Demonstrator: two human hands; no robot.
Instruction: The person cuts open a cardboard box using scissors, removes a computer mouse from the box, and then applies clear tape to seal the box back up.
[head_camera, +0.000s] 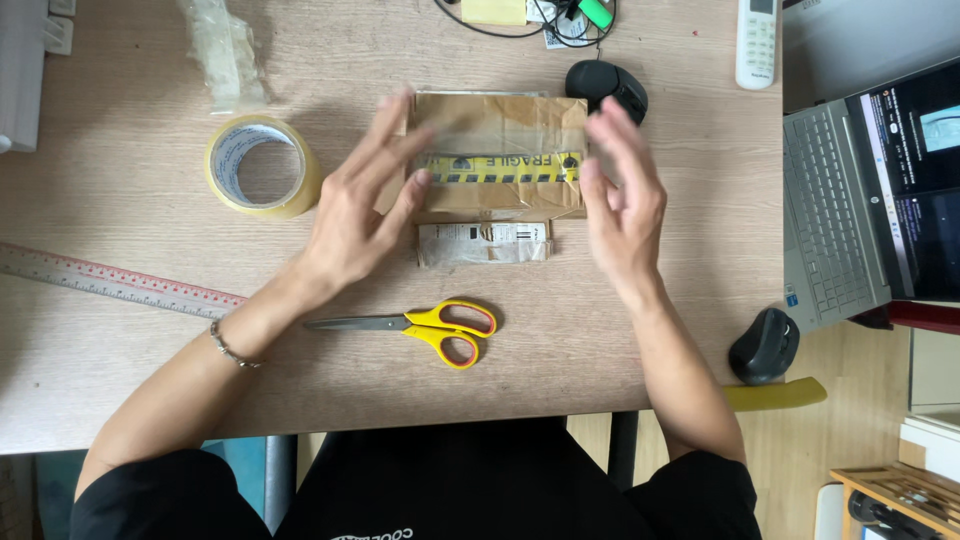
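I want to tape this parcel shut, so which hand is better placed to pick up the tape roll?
Probably the left hand: the tape roll lies just beside it, while the right hand is across the cardboard parcel.

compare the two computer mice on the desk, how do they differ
The mouse behind the box lies flat on the desk top, partly hidden by the cardboard box; the mouse by the laptop sits at the desk's right edge, in full view, beside the laptop. The first looks low and rounded, the second taller and more upright in shape. The right hand is nearer the first. Both are dark, and no hand touches either.
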